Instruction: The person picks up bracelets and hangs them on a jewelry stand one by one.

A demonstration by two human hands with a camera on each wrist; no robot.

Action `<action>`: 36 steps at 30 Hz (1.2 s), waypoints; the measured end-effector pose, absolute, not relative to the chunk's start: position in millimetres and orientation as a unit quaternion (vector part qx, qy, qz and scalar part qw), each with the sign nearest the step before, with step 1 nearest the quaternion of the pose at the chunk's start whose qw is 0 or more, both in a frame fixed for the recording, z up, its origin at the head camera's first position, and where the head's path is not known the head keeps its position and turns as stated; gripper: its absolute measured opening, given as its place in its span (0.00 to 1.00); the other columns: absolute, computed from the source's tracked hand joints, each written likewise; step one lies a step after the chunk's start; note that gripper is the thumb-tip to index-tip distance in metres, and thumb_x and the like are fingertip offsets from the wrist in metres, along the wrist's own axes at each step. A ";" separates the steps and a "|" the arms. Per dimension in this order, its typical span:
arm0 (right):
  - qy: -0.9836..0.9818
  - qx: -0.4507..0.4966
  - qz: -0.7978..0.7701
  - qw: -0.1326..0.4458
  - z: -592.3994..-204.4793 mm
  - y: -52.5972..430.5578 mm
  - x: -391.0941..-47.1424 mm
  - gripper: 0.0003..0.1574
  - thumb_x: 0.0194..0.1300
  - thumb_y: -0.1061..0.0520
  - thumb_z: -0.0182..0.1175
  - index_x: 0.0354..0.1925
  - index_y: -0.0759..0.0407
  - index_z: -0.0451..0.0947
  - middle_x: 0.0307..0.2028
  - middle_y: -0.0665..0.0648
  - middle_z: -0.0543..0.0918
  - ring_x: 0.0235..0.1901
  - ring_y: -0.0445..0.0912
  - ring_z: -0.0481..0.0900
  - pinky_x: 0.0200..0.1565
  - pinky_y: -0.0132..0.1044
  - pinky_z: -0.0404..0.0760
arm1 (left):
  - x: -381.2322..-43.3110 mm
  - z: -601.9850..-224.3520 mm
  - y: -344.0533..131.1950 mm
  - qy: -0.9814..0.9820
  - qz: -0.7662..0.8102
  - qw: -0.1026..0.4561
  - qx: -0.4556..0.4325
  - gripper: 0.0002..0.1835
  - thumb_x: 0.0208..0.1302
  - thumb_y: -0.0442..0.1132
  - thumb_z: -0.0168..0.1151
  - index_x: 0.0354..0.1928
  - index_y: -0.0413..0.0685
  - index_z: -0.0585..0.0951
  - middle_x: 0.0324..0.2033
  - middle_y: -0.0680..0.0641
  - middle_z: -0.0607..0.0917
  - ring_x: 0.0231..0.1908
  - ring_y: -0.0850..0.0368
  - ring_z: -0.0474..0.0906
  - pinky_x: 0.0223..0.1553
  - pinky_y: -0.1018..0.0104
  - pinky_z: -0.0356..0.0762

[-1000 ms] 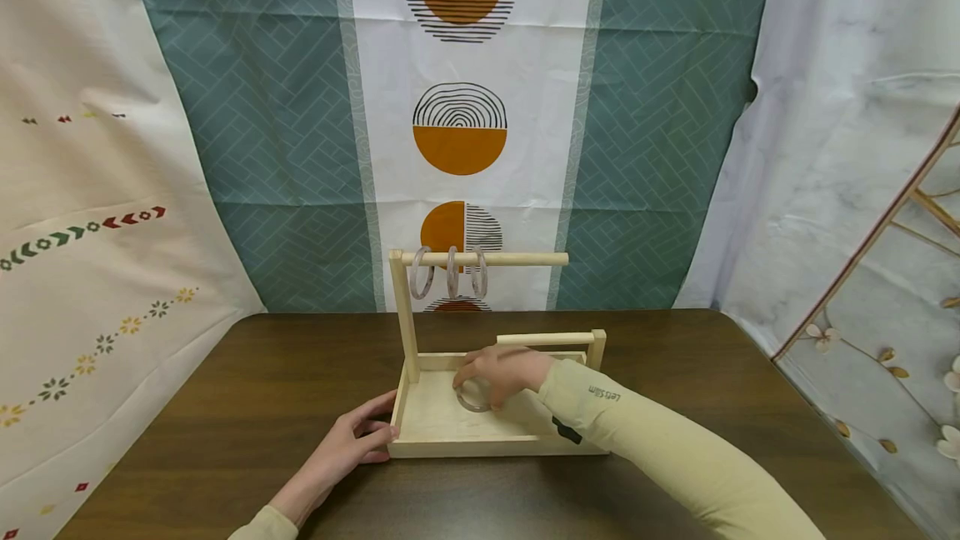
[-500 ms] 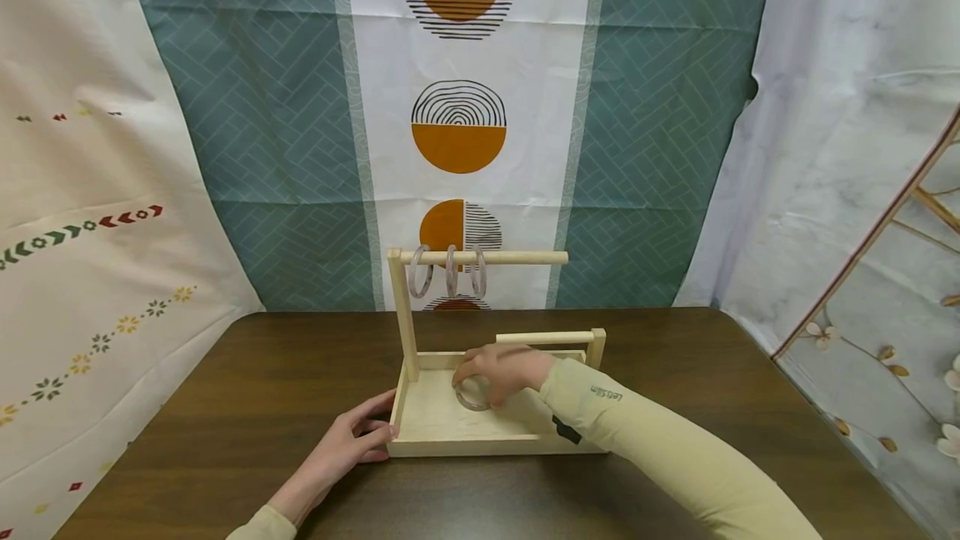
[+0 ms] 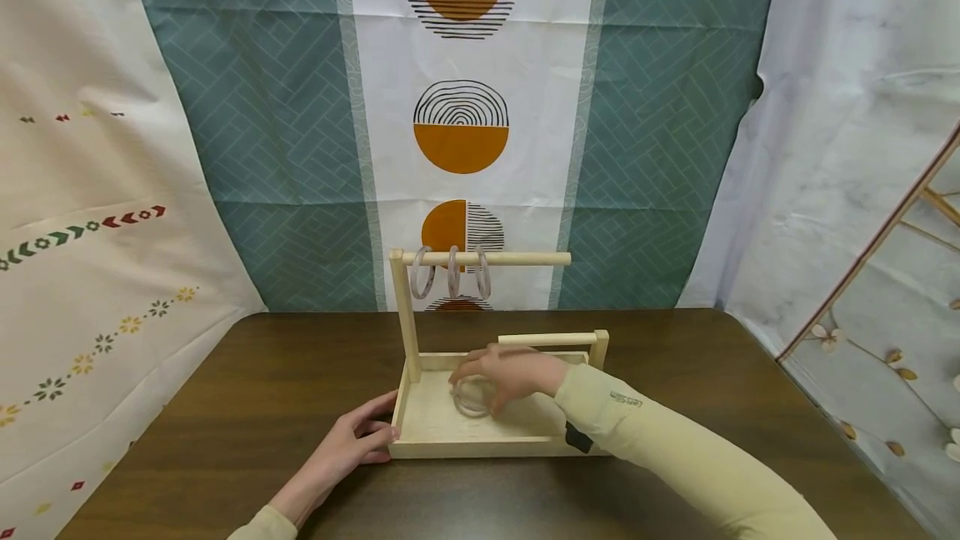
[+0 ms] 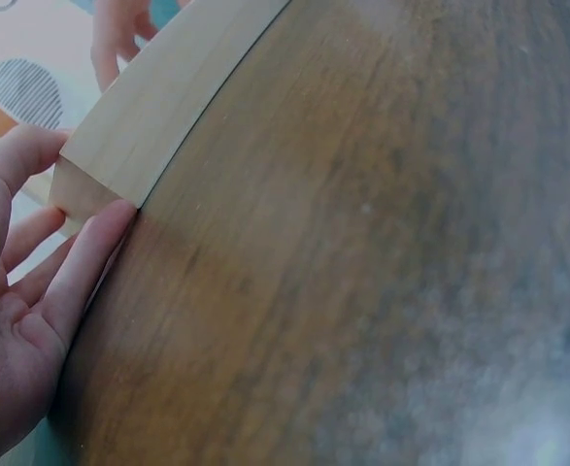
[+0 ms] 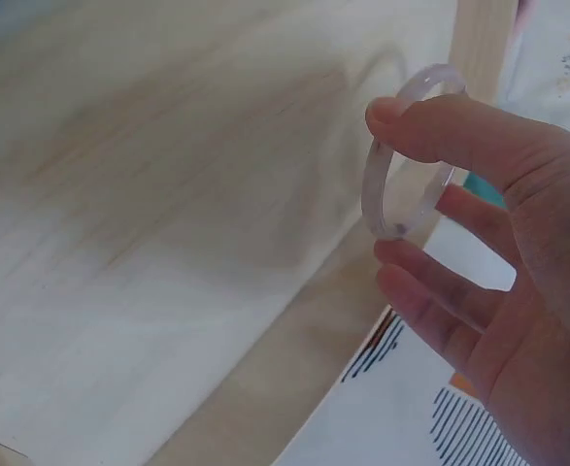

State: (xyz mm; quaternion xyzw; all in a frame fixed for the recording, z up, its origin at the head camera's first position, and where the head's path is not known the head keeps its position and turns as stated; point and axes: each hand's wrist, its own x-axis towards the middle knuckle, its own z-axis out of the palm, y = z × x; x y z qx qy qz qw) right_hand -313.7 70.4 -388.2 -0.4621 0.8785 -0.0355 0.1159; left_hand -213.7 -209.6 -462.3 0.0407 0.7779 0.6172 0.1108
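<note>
A pale wooden bangle stand has a tray base point(image 3: 495, 447) and two bars of different heights. My left hand point(image 3: 351, 442) holds the tray's left end at the near corner; in the left wrist view its thumb point(image 4: 34, 150) lies at the top edge, a finger low at the table. Over the tray, my right hand point(image 3: 510, 375) pinches a translucent, pale lilac bangle point(image 5: 375, 189) between thumb and fingers, just above the tray floor. Three similar bangles point(image 3: 453, 273) hang on the tall bar point(image 3: 528, 258), near its post point(image 3: 406, 315).
The short bar point(image 3: 546, 340) stands behind my right hand, its post point(image 3: 597, 348) at the tray's right end. The brown wooden table point(image 3: 285, 365) surrounds the stand. A patterned cloth point(image 3: 465, 65) hangs behind.
My right wrist and sleeve have shifted slightly to the right, and the bangle in the fingers has dipped a little towards me. The left hand stays at the tray.
</note>
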 end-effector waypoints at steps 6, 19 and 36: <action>0.872 -0.478 -0.053 0.085 -385.5 73.6 -305.3 0.48 0.50 0.55 0.76 0.67 0.38 0.69 0.69 0.46 0.70 0.64 0.51 0.72 0.63 0.49 0.74 | -214.0 -462.3 -210.4 0.777 0.618 0.111 0.047 0.37 0.67 0.45 0.64 0.75 0.48 0.62 0.69 0.35 0.67 0.52 0.53 0.78 0.46 0.56 0.85; 0.851 -0.518 -0.078 0.028 -373.1 78.8 -282.3 0.50 0.47 0.57 0.74 0.67 0.38 0.67 0.65 0.42 0.74 0.60 0.43 0.75 0.64 0.42 0.74 | -214.2 -463.3 -210.8 0.775 0.620 0.109 0.051 0.37 0.67 0.45 0.64 0.75 0.48 0.62 0.69 0.35 0.67 0.52 0.52 0.78 0.46 0.56 0.85; 0.841 -0.532 -0.095 0.029 -352.3 81.3 -259.3 0.49 0.50 0.52 0.71 0.69 0.36 0.66 0.59 0.46 0.76 0.49 0.41 0.77 0.49 0.30 0.77 | -214.3 -464.4 -210.8 0.773 0.623 0.107 0.058 0.37 0.67 0.44 0.64 0.75 0.46 0.62 0.68 0.34 0.67 0.51 0.53 0.78 0.46 0.56 0.85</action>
